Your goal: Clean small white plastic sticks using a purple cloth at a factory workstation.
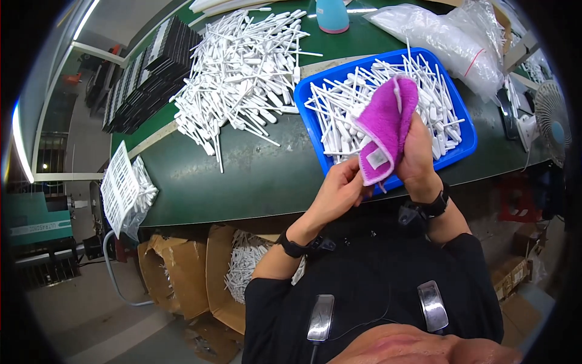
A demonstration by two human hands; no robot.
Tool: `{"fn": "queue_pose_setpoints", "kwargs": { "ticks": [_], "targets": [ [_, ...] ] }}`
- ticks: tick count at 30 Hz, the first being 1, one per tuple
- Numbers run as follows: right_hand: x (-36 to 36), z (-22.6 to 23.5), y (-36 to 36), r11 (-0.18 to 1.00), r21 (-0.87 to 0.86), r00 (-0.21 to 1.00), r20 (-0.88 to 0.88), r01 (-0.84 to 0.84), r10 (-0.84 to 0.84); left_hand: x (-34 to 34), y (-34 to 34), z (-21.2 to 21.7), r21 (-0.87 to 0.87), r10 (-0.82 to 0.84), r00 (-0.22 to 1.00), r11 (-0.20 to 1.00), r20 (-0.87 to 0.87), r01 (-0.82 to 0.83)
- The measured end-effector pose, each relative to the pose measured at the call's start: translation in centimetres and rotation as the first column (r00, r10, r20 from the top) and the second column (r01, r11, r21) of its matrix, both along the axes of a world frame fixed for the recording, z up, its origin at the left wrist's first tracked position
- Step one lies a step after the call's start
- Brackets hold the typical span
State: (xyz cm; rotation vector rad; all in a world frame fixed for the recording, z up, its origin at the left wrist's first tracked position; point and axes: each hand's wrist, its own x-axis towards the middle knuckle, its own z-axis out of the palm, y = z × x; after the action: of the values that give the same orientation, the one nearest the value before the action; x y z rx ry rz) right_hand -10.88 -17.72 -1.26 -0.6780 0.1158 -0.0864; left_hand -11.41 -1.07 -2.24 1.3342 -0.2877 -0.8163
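Observation:
A magenta fuzzy cloth [391, 121] with a pale edge and a small white label is bunched in front of me. My right hand [418, 151] grips it from the right side, fingers wrapped behind the folds. At its lower left corner, the curled fingers of my left hand [341, 189] close on the cloth's edge; whether they also hold something small is hidden. Beneath and beyond the cloth lies a blue tray [310, 130] full of white plastic sticks [342, 124] with thicker handle ends.
A large heap of similar white sticks [242, 73] covers the green table [200, 188] left of the tray. Black stacked trays [151, 73] stand farther left. Clear plastic bags [436, 36], a spray bottle [332, 17] and a fan [551, 121] surround the back and right. Cardboard boxes [188, 273] stand below.

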Motion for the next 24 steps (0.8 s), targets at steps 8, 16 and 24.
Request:
{"fn": "queue_pose_setpoints", "kwargs": {
  "ticks": [8,16,24],
  "targets": [
    [0.9,0.5,-0.3,0.992,0.075,0.992,-0.087,0.099,-0.092,-0.5,0.4,0.7,0.075,-0.102,0.995,0.992,-0.019,0.103],
    [-1.8,-0.2,2.8,0.86,-0.509,0.998,-0.065,-0.015,-0.021,-1.1,-0.1,-0.7,-0.12,0.213,0.977,0.97,-0.003,-0.212],
    [-2.4,-0.3,3.8,0.957,-0.252,0.989,-0.069,-0.144,0.131,-0.8,-0.2,-0.5,-0.184,0.389,0.902,0.916,0.187,-0.356]
  ]
}}
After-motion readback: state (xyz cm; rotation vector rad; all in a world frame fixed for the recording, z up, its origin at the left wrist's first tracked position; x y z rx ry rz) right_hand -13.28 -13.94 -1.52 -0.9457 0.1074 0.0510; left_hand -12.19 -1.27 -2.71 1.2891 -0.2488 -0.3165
